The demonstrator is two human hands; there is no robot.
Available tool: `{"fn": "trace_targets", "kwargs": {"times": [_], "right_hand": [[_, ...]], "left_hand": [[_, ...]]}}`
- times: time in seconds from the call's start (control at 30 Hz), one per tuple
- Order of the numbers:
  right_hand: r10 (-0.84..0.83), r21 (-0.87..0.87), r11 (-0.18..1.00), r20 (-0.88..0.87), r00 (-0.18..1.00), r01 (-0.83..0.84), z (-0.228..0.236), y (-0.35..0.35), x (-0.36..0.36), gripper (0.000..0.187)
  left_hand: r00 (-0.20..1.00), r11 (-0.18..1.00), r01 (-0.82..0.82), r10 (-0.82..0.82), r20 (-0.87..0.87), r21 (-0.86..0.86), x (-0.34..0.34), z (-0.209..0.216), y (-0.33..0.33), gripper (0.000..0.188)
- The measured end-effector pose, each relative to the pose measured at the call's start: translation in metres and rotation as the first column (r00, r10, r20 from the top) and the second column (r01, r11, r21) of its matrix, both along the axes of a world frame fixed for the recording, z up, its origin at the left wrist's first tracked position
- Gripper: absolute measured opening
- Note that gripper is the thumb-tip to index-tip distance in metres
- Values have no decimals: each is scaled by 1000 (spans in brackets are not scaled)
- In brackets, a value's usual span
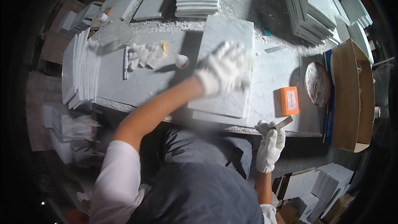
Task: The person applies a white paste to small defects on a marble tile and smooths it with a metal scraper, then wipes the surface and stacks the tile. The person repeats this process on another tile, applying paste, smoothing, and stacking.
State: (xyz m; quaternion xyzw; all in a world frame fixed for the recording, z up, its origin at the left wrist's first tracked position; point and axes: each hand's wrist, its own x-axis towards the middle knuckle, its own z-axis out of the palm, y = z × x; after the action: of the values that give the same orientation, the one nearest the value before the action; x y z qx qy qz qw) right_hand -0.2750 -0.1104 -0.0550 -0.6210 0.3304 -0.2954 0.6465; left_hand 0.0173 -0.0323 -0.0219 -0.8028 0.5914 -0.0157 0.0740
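Marbled slab point(228, 31) partly hidden beneath blurred left hand point(224, 69), grip unclear; right hand point(270, 143) around flat strip point(285, 122)

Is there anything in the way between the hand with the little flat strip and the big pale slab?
Nothing I can see: between the right hand and the slab there's only a bit of pale tabletop. The orange block sits farther right, outside that gap. The left hand is over the slab, blurred.
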Motion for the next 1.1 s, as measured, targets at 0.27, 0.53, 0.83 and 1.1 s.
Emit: {"fn": "trace_targets", "kwargs": {"times": [0.27, 0.53, 0.83, 1.1], "right_hand": [[-62, 121, 991, 96, 993, 50, -10, -4, 13, 27], [-124, 203, 971, -16, 992, 125, -7, -17, 39, 27], [-168, 236, 964, 198, 966, 120, -15, -20, 65, 36], [-159, 248, 961, 150, 976, 118, -21, -18, 60, 36]], "left_hand": [[956, 956, -291, 292, -42, 32, 75, 10, -73, 80], [595, 927, 207, -374, -712, -314, -117, 22, 70, 82], [696, 788, -161, -337, -635, -595, -87, 46, 126, 25], [390, 878, -240, -303, -869, -414, -90, 47, 128, 40]]}}
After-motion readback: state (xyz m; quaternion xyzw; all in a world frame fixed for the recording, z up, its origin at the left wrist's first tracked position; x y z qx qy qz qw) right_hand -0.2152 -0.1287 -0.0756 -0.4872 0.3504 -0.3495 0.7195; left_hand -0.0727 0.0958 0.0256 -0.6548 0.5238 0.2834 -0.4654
